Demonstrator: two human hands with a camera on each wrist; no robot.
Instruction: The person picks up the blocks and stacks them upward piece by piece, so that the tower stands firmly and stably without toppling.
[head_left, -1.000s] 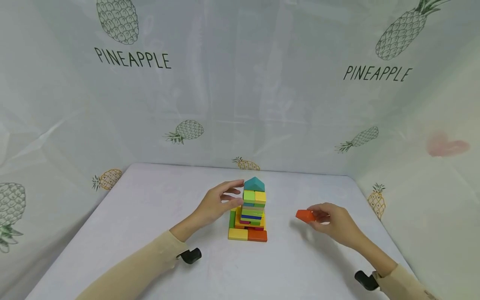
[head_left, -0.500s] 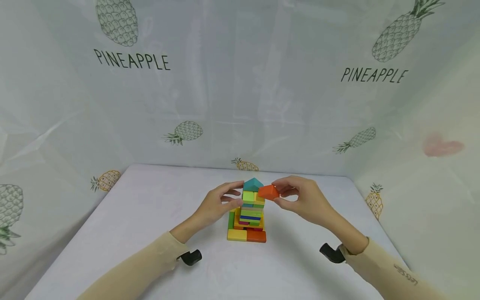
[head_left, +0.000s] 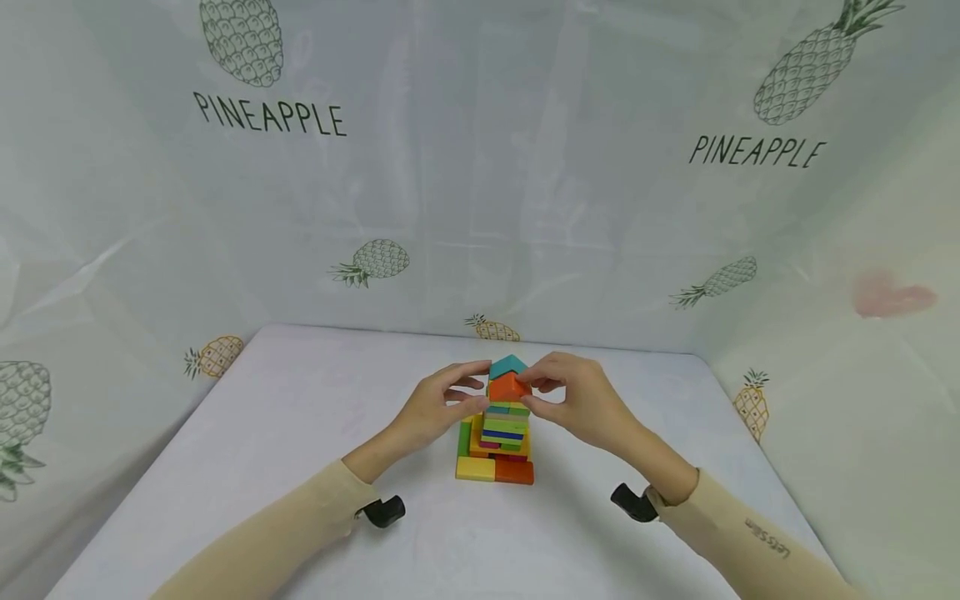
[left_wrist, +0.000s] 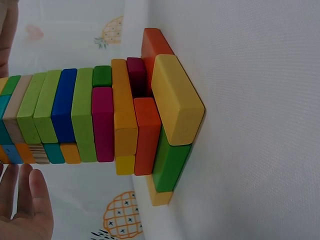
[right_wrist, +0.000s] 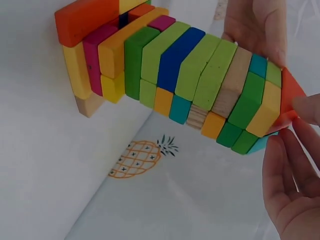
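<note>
A tower of coloured wooden blocks (head_left: 504,425) stands on the white tabletop, on a wider base of flat blocks. At its top sits a teal triangular block (head_left: 507,365). In front of that, an orange-red triangular block (head_left: 505,387) is pinched between the thumb and fingers of my right hand (head_left: 581,404). The right wrist view shows this red block (right_wrist: 289,95) at the tower's upper end, against the yellow and green blocks. My left hand (head_left: 438,408) is held at the tower's upper left side, fingers extended and loosely bent; exact contact is unclear.
The white tabletop (head_left: 360,375) surrounds the tower. A pale sheet printed with pineapples (head_left: 480,192) hangs behind and at both sides. A dark wrist camera (head_left: 382,511) sits by the left cuff, another dark wrist camera (head_left: 634,503) by the right.
My right hand has carried the red triangular block leftward and up from the right of the table to the tower's top, in front of the teal block. My left hand has stayed beside the tower.
</note>
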